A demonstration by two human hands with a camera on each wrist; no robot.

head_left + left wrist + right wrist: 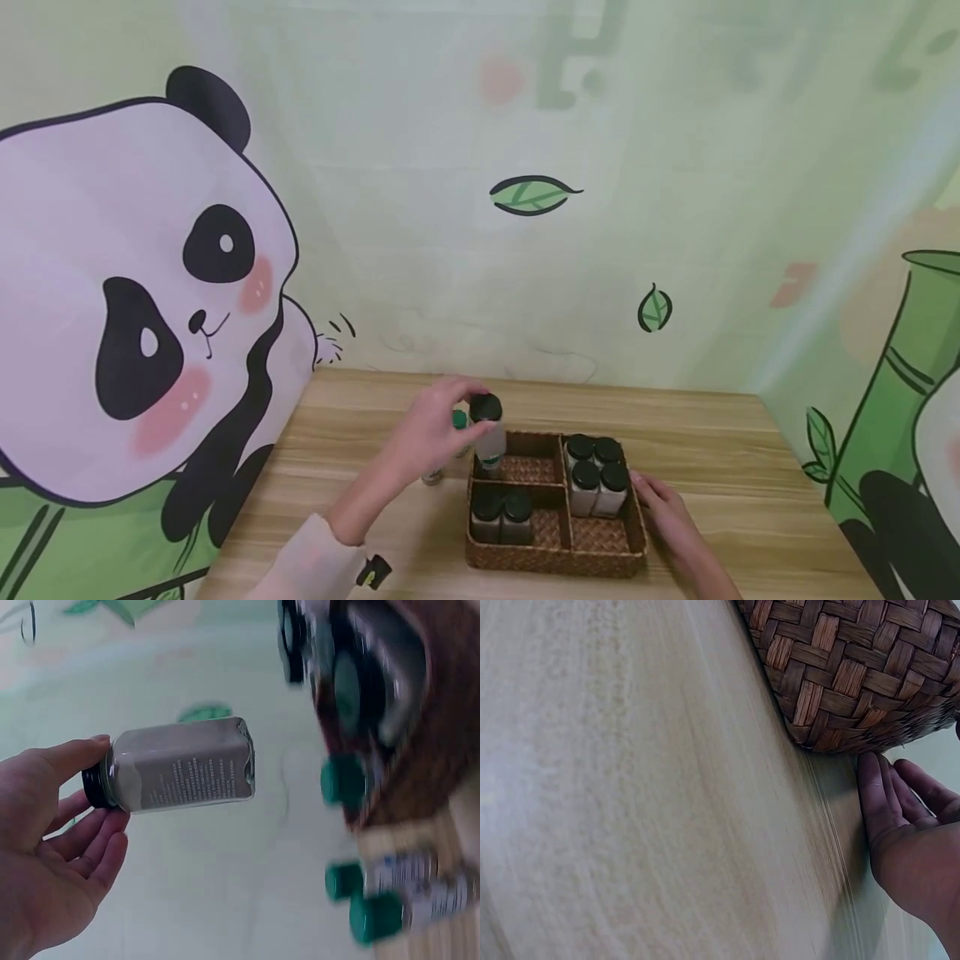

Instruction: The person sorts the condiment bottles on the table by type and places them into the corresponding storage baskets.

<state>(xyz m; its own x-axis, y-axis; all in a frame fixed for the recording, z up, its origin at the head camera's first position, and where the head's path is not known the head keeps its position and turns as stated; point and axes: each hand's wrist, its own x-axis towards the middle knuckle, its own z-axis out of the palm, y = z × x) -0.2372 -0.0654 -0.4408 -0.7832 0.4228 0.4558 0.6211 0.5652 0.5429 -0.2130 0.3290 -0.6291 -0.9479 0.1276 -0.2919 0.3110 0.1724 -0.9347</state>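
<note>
My left hand (pixel 427 432) pinches a square glass spice jar (pixel 184 765) by its black lid, thumb and fingers at the lid's rim. Grey powder and printed lettering show on the jar, which hangs over the back left compartment of a brown woven basket (pixel 555 562). A small green-topped bottle (pixel 490 460) is visible under it there. Two black-lidded jars (pixel 501 518) stand in the front left compartment, and several more jars (pixel 597 477) fill the rear of the right one. At the basket's right side rests my right hand (pixel 670 510), fingers extended along the wall (pixel 855 682).
Left of the basket, green-capped bottles (pixel 460 420) stand on the wood-grain table (pixel 375 408), partly hidden behind my left hand. A backdrop printed with pandas and leaves (pixel 420 275) rises behind the table's far edge.
</note>
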